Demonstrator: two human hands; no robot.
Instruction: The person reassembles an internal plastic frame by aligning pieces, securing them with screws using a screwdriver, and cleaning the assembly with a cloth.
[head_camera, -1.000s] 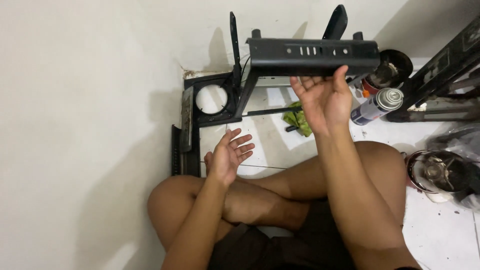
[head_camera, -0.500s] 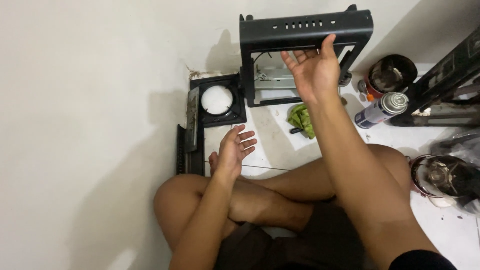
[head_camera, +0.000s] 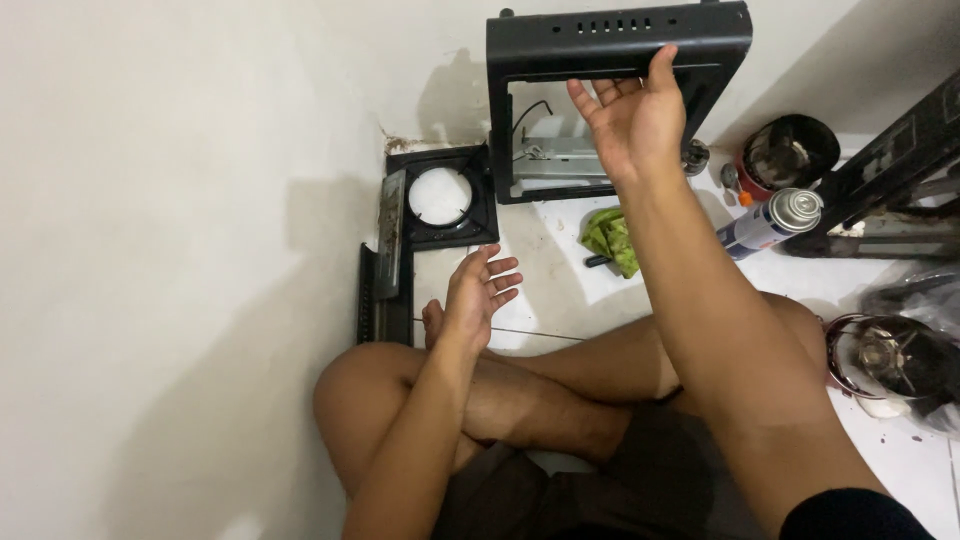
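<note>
While the person sits cross-legged on the white floor (head_camera: 560, 290), the left hand (head_camera: 480, 292) hangs just above the knees with palm up and fingers spread loosely, gripping nothing, though a thin wire (head_camera: 540, 333) runs across just beneath it. Further out, the right hand (head_camera: 635, 120) is raised with its fingers curled over the lower edge of the black stove casing (head_camera: 620, 45), thumb on one side and fingertips on the other — a light steadying hold, not a full clench. That casing stands tilted up on its edge against the wall, its hollow underside turned toward the person so that a metal bracket and a short black lead show inside the frame. By my reading, the step in hand is the inspection or stripping of this casing, and the next move would call for the free left hand to come up and share the support, since one hand alone holds a wide, light shell that could tip. Left of it lies a square black burner tray (head_camera: 440, 195) with a round white opening, and a narrow black panel (head_camera: 382, 290) leans by the wall. A crumpled green cloth (head_camera: 615, 240) sits on the floor beneath the right forearm. To the right, a spray can (head_camera: 770, 222) lies on its side — white and blue body, red band, silver dome top — beside a round dark pot (head_camera: 790, 150), with a lidded metal pot (head_camera: 885, 360) nearer the person's right knee.
</note>
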